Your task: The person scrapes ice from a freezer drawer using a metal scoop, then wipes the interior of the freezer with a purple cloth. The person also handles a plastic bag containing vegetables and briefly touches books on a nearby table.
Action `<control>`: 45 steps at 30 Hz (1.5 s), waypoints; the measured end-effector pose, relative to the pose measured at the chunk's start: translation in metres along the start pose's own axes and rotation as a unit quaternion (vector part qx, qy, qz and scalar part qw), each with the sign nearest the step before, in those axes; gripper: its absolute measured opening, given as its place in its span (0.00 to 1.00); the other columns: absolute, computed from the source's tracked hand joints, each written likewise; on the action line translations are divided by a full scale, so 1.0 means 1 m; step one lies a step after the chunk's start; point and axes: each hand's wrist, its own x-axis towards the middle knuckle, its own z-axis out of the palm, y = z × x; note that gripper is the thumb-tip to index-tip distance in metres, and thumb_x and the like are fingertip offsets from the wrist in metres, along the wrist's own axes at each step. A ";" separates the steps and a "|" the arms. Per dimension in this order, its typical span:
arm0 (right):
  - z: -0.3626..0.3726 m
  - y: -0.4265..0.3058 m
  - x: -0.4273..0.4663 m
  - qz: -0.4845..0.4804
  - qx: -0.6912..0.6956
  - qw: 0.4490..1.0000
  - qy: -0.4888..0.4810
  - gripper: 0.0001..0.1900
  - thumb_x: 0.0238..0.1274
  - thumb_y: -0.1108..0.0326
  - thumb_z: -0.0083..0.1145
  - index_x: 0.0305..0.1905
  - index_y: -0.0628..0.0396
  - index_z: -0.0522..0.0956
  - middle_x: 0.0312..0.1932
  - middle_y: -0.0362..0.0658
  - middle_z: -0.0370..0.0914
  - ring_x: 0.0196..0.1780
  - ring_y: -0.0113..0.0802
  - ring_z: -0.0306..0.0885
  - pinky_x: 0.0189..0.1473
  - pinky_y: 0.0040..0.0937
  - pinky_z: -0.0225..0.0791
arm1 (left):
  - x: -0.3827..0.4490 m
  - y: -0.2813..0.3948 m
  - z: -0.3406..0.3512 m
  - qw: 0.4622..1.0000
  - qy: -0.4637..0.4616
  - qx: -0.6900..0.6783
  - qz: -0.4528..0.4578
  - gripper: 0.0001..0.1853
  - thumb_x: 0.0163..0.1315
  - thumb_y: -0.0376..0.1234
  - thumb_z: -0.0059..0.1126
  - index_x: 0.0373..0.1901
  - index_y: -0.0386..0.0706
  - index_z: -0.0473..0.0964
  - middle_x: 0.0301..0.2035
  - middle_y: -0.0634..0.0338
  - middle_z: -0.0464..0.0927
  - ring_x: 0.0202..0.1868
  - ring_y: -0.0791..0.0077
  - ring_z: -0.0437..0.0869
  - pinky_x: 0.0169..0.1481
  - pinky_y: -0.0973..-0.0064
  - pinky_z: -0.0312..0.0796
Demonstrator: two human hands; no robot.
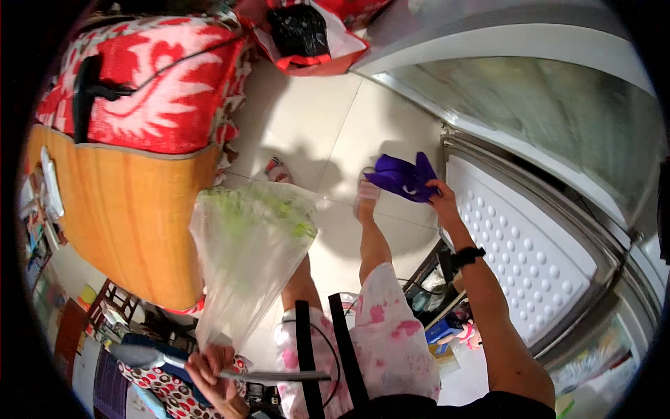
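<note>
My left hand [214,372] is closed on the gathered neck of a clear plastic bag [246,267] with leafy greens [251,209] inside. Across the same hand lies a long grey handle with a dark rounded end [137,356]; its exact kind cannot be told. My right hand [442,199] grips the edge of a crumpled purple cloth or fabric bag [400,175], held out over the floor near my right foot. Beside that hand is the white dimpled inner panel of an open refrigerator door [523,251].
A bed or bench with an orange mat [136,220] and a red-and-white blanket [167,84] stands at the left. A red bag [309,60] holding black plastic rests on the tiled floor [335,120] ahead. A glass-fronted door [549,105] curves along the upper right.
</note>
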 end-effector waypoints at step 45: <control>-0.066 0.096 -0.357 0.026 0.032 0.987 0.157 0.21 0.51 0.85 0.42 0.49 0.53 0.73 0.37 0.37 0.72 0.32 0.23 0.69 0.29 0.23 0.63 | -0.132 0.032 -0.109 0.989 -0.140 -0.043 -0.006 0.23 0.70 0.46 0.38 0.17 0.46 0.58 0.22 0.64 0.58 0.28 0.74 0.59 0.46 0.72 0.60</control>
